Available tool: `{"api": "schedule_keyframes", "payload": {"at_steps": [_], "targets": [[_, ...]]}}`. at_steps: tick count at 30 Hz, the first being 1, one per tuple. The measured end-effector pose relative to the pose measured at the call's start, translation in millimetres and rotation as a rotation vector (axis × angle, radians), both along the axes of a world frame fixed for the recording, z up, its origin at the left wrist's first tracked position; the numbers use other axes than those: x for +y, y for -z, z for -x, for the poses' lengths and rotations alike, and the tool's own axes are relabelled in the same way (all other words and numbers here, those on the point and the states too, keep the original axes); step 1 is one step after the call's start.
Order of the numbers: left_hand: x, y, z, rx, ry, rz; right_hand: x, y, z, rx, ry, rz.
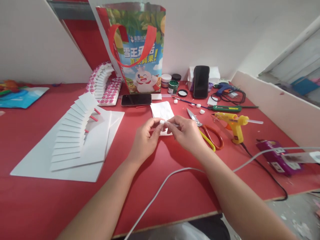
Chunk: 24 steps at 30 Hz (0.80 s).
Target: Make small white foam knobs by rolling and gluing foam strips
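I have the left hand (146, 133) pinching a small white foam lump (162, 122) just above the red tabletop (175, 186), the right hand (186, 131) gripping a thin pale stick (173, 124) against it, both close together, likely for steadiness.

Red table (75, 200) all across, plain and bright. White stepped sheets (72, 140) on the left, red pegs (94, 118) poking out. The shopping bag (140, 50) shows green leaves, yellow fruit and red handles. Yellow glue gun (235, 125). The scissors (212, 138) have red and yellow handles. Purple power strip (275, 158). In the middle a white bead (162, 122) on a thin stick (173, 124), maybe silver, hard to tell.
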<state>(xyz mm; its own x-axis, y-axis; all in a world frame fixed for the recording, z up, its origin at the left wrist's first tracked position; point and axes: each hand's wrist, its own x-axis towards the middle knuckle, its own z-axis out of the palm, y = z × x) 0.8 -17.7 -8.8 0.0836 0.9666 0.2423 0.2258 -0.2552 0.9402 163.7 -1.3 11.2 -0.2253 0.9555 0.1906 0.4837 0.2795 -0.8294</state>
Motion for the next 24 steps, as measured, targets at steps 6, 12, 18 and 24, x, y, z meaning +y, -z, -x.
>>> {"api": "schedule_keyframes", "payload": {"at_steps": [6, 12, 18, 24], "targets": [[-2.7, 0.1, -5.5, -0.007, -0.088, -0.042, -7.8, -1.2, 5.1, -0.053, 0.055, -0.069], [-3.2, 7.4, -6.9, 0.105, -0.18, -0.203, -8.0, 0.2, 6.1, -0.006, 0.008, -0.035], [-3.0, 8.2, -6.6, 0.143, -0.167, -0.235, -5.1, -2.8, 2.5, 0.012, 0.014, 0.014], [3.6, -1.1, 1.8, -0.191, 0.078, 0.122, -0.8, -8.8, -6.7, 0.029, -0.121, 0.064]]}}
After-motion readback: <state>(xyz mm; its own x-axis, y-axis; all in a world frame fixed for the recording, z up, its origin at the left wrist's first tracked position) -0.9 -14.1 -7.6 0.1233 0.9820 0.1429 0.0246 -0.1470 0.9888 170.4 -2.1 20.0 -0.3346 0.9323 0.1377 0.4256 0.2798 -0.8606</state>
